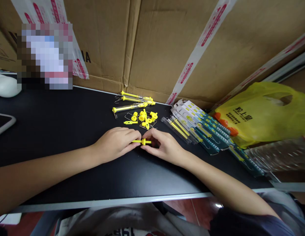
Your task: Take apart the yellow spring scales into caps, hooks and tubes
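My left hand (120, 141) pinches one end of a thin yellow plastic spring-scale rod (148, 142) with a flange around it. At the flange, the thumb and fingers of my right hand (164, 144) close around the same piece. It is held level just over the black table. Beyond my hands lies a pile of loose yellow plastic parts (145, 120) with bent wire hooks among them. Behind that pile, several assembled spring scales (130, 107) with clear tubes and metal hooks lie side by side.
To the right are spring scale packages (211, 134) and clear tubes with yellow strips (178, 128). A yellow plastic bag (263, 111) stands beyond them. Large cardboard boxes (157, 49) wall off the back of the black table (69, 124). A white-edged device (3, 124) lies far left.
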Action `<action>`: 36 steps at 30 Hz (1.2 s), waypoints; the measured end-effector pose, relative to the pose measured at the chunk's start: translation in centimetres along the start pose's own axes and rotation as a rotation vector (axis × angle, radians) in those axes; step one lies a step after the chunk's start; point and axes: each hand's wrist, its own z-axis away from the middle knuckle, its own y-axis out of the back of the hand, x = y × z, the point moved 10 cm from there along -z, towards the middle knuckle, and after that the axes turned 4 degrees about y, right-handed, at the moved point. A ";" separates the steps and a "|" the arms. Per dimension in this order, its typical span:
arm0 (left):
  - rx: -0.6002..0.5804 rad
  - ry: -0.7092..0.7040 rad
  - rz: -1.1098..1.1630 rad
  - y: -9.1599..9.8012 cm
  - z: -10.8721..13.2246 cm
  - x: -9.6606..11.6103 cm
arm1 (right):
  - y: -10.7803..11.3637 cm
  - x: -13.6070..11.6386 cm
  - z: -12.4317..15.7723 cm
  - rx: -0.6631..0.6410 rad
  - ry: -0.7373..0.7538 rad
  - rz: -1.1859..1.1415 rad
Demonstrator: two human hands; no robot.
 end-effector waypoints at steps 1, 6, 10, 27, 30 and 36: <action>0.020 0.018 -0.011 0.2 0.0 -0.2 | 0.4 0.1 0.0 0.014 -0.002 0.001; 0.097 0.098 -0.021 1.2 0.0 -1.1 | 3.3 1.9 -0.3 0.151 -0.048 0.028; 0.091 0.105 -0.007 1.3 0.0 -1.0 | 4.6 4.7 -0.4 0.193 -0.153 0.177; 0.087 0.106 -0.014 1.3 0.1 -0.7 | 2.9 7.4 -0.6 0.020 -0.190 0.527; 0.092 0.105 -0.011 1.4 0.1 -0.7 | 2.8 7.6 -0.6 0.016 -0.186 0.526; 0.090 0.081 -0.031 1.4 0.0 -0.5 | 3.3 6.9 -0.6 0.067 -0.197 0.516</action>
